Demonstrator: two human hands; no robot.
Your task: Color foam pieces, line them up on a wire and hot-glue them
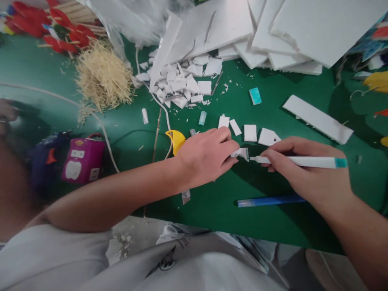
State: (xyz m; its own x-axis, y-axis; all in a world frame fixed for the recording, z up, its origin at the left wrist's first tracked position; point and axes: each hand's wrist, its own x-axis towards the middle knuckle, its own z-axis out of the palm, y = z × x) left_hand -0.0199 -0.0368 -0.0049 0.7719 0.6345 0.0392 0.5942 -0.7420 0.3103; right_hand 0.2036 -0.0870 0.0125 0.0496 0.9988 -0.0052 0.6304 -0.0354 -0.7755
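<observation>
My left hand pinches a small white foam piece whose right edge is coloured teal. In my right hand is a white marker with a teal end, its tip at or very near that edge; I cannot tell whether they touch. Just beyond my hands lie several loose white foam pieces. A foam block with a teal face rests farther back. Below my right hand is a blue pen. A yellow curved object is partly hidden behind my left hand.
Foam scraps are heaped at the back, before stacked white foam sheets. A long foam strip lies right. Shredded straw-like material, a purple box and a white cord are left. Another person's hand shows at the left edge.
</observation>
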